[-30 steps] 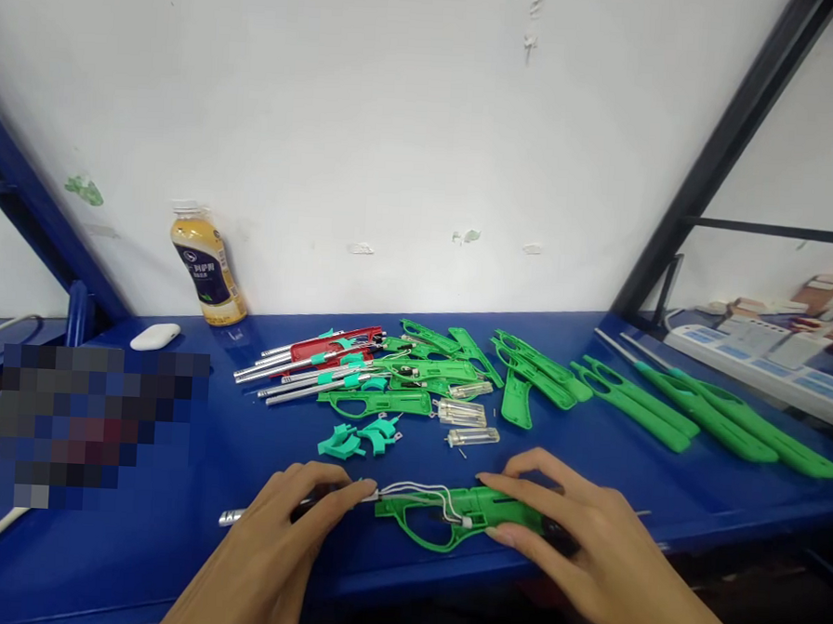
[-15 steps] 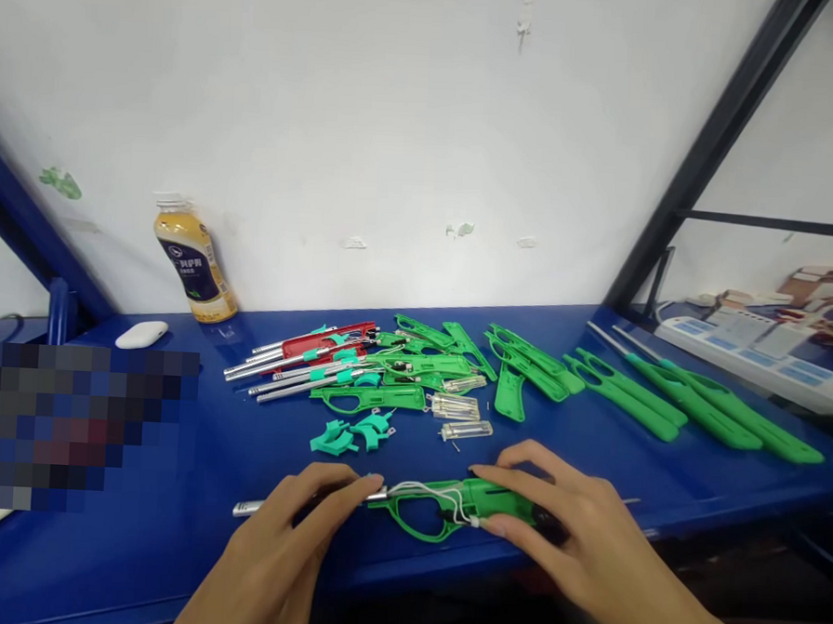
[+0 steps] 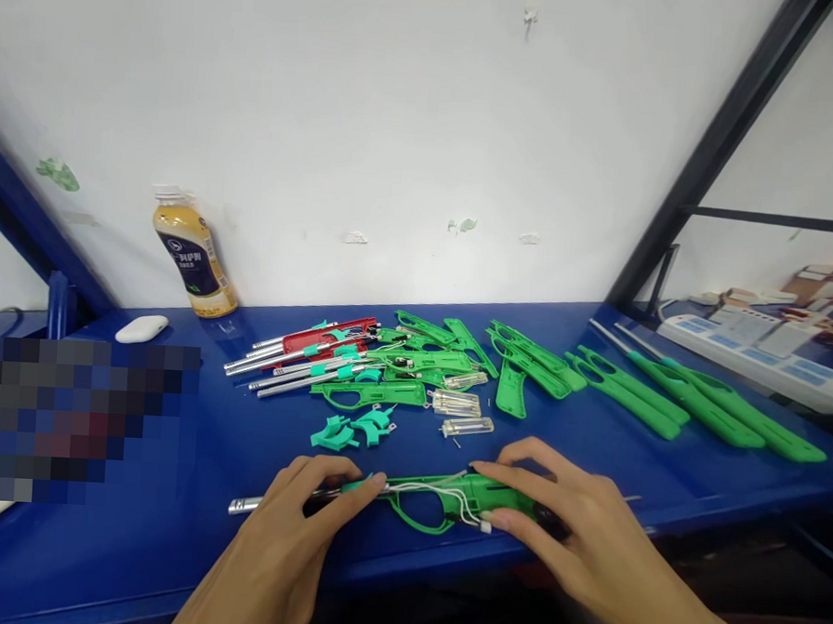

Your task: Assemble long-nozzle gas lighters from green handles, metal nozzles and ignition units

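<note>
A green lighter half-shell (image 3: 495,491) with a trigger-guard loop lies near the table's front edge. My left hand (image 3: 286,529) pinches the silver lighter tube (image 3: 244,505) at the shell's front end, its fingers hiding part of the joint. White wires (image 3: 442,487) run from there over the shell to a small white piece (image 3: 485,528) beside my right thumb. My right hand (image 3: 580,521) grips the shell's handle part between thumb and fingers. A black item (image 3: 551,520) shows under that palm, and a thin metal rod sticks out behind it; what it is I cannot make out.
Behind my hands lie turquoise triggers (image 3: 351,430), clear fuel tanks (image 3: 467,427), loose green shells (image 3: 526,360) and a pile of silver tubes (image 3: 308,378). Closed green lighters (image 3: 719,402) lie right, near a power strip (image 3: 763,358). A bottle (image 3: 194,258) and white case (image 3: 142,328) stand left.
My left hand has shifted slightly, and some turquoise now shows by its thumb at the shell's front. The wires and the small white piece have moved a little right. My right hand stays nearly still.
</note>
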